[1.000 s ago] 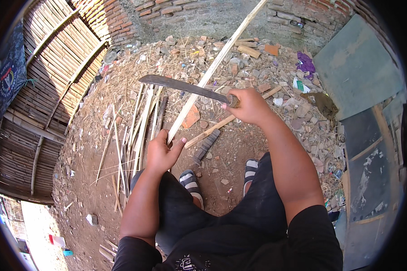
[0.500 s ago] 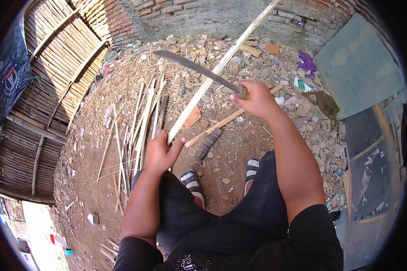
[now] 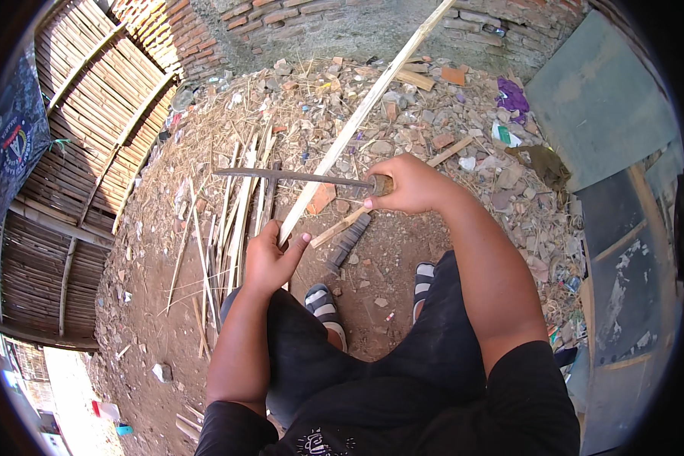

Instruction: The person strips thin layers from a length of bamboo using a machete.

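My left hand (image 3: 272,258) is closed around the lower end of a long pale bamboo strip (image 3: 365,102), which slants up and away to the right toward the brick wall. The handle of a machete (image 3: 334,180) is in my right hand (image 3: 409,185), fingers wrapped round it. Its dark blade points left, nearly level, and crosses the strip a little above my left hand. Whether the edge touches the strip I cannot tell. On the ground beyond my feet lies a dark ribbed object (image 3: 348,245), shaped like a sheath, beside a loose wooden stick (image 3: 340,228).
Several split strips (image 3: 239,205) lie in a heap to the left of my left hand. Rubble and dry straw (image 3: 425,114) cover the ground up to the brick wall (image 3: 319,30). A bamboo-slat panel (image 3: 91,99) stands left; grey boards (image 3: 596,106) lean at the right.
My right hand has come down and left with the machete. The blade has swung from a slant to nearly level, lower along the strip. My left hand stays almost in place.
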The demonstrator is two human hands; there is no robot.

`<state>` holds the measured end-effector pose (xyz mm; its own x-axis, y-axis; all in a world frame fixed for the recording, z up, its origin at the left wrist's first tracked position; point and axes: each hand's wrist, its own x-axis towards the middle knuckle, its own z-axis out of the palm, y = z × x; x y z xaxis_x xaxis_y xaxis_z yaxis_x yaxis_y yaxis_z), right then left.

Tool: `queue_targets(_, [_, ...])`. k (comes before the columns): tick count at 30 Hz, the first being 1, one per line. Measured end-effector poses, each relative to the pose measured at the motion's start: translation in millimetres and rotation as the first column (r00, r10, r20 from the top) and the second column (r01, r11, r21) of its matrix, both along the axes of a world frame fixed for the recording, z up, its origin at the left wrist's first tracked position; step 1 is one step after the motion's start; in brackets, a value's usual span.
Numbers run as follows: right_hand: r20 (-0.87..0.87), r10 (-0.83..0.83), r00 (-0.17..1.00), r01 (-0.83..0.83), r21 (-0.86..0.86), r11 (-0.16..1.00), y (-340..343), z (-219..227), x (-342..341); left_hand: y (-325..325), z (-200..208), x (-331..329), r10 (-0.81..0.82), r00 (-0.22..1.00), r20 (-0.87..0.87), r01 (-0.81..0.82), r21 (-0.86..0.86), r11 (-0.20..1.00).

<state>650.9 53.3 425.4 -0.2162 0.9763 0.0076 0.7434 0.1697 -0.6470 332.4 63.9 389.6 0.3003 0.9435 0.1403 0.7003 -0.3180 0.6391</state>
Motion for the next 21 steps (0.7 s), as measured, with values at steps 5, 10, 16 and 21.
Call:
queue_targets(5, [-0.177,-0.081,0.981,0.088,0.035,0.995,-1.2,-4.3,21.4,4.2,-10.5,-4.4,-0.013,0.998,0.068,0.014,-0.02,1.0])
queue_targets(10, [-0.187,-0.126,0.974,0.147,0.103,0.984,-2.7,-2.2,12.6,2.4,-5.3,-3.0,-0.016,0.996,0.085,0.018,-0.029,0.999])
queue_targets(16, [0.269,-0.024,0.963,-0.043,0.241,0.97,-2.7,-5.5,-17.0,3.0,-8.5,-2.8,-0.026,0.995,0.094,0.029,-0.025,0.999])
queue_targets(21, [0.012,-0.231,0.973,0.218,0.289,0.932,3.4,-10.8,8.8,5.8,-13.7,-6.5,-0.024,0.996,0.09,0.025,-0.02,0.999])
